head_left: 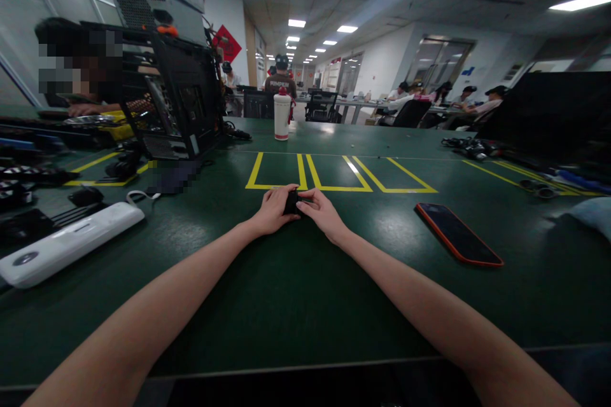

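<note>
Both arms reach forward over the green table, and the hands meet near its middle. Between them is a small black object, partly covered by fingers; its exact kind cannot be made out. My left hand is closed around its left side, with the thumb low and the fingers over the top. My right hand pinches it from the right with thumb and fingertips. The hands sit just in front of the yellow tape outlines on the tabletop.
A phone in an orange case lies on the right. On the left are a white power strip, dark computer parts and an open computer case. A white bottle stands behind the tape. A person sits at the far left.
</note>
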A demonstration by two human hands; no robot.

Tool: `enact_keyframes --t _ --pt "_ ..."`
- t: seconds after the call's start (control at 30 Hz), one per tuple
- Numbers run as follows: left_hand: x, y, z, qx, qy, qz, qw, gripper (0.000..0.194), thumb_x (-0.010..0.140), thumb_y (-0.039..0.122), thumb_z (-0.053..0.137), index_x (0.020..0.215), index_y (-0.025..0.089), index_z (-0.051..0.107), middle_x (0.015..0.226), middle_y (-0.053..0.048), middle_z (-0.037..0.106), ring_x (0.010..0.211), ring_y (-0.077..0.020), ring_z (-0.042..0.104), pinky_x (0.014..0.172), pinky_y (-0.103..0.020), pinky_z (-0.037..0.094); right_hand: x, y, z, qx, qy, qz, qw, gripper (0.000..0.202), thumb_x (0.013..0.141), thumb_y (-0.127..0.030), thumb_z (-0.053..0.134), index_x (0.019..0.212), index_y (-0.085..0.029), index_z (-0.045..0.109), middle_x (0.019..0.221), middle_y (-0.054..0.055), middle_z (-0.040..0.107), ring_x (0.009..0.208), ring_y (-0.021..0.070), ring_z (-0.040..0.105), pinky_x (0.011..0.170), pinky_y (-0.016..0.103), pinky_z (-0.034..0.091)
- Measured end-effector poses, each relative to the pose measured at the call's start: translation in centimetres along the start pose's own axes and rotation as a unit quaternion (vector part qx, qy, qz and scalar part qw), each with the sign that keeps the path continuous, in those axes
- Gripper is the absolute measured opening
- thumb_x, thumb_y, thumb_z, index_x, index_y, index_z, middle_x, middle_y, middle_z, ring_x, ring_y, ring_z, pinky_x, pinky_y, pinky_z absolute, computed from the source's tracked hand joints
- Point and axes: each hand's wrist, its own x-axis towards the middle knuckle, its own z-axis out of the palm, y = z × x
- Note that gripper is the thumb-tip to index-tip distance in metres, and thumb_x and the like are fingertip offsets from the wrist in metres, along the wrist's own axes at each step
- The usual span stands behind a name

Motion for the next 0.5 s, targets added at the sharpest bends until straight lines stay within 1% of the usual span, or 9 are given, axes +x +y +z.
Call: enact_keyframes --t 0.07,0.17,0.23,0.3,0.4,0.5 --pt "0.0 0.03 0.01 0.0 -0.001 -0.002 1.0 0.066 0.069 0.033 0.06 0.123 0.024 0.023 0.123 -0.007 0.039 0.115 -0.0246 0.036 0.095 -0.043 0.023 0.06 0.03 -0.03 -0.012 0.008 -0.002 1.0 0.019 0.069 -0.022 0.057 0.087 -0.02 0.051 0.097 0.002 0.054 0.097 0.0146 0.051 0.091 0.035 0.039" --pt "0.0 0.08 -0.02 -0.001 -0.003 -0.004 1.0 0.066 0.069 0.032 0.06 0.123 0.024 0.023 0.123 -0.007 0.039 0.115 -0.0247 0.036 0.096 -0.043 0.023 0.22 0.22 -0.15 -0.026 0.023 0.016 0.999 0.027 0.068 -0.021 0.059 0.093 -0.021 0.051 0.103 0.003 0.054 0.102 0.0161 0.049 0.09 0.036 0.039" --pt "-0.01 0.09 -0.02 -0.001 -0.002 -0.004 1.0 0.066 0.069 0.032 0.06 0.123 0.024 0.023 0.123 -0.008 0.039 0.115 -0.0248 0.036 0.095 -0.043 0.023 0.32 0.38 -0.22 -0.03 0.016 0.03 0.999 0.032 0.068 -0.022 0.058 0.099 -0.021 0.051 0.108 0.005 0.053 0.102 0.0167 0.049 0.091 0.037 0.038" --pt "-0.01 0.05 0.0 0.001 0.0 -0.003 1.0 0.066 0.069 0.032 0.06 0.123 0.023 0.023 0.123 -0.008 0.04 0.115 -0.0249 0.036 0.095 -0.043 0.023 0.37 0.52 -0.25 -0.029 -0.001 0.033 0.999 0.033 0.069 -0.022 0.057 0.102 -0.02 0.051 0.11 0.005 0.052 0.099 0.0163 0.052 0.091 0.037 0.037" --pt "-0.04 -0.04 0.03 0.003 0.001 0.004 1.0 0.066 0.07 0.032 0.06 0.123 0.024 0.023 0.123 -0.008 0.039 0.115 -0.0245 0.036 0.095 -0.042 0.023 0.35 0.63 -0.15 -0.014 -0.006 0.032 0.999 0.03 0.068 -0.021 0.058 0.098 -0.02 0.051 0.105 0.004 0.053 0.092 0.0154 0.055 0.088 0.036 0.04" --pt "-0.05 -0.08 0.0 0.003 0.001 0.005 1.0 0.066 0.07 0.032 0.06 0.123 0.024 0.022 0.123 -0.008 0.04 0.115 -0.024 0.036 0.096 -0.042 0.023 0.23 0.55 0.0 -0.002 0.006 0.023 1.0 0.027 0.067 -0.02 0.059 0.093 -0.02 0.05 0.101 0.002 0.053 0.093 0.0146 0.055 0.089 0.035 0.04"
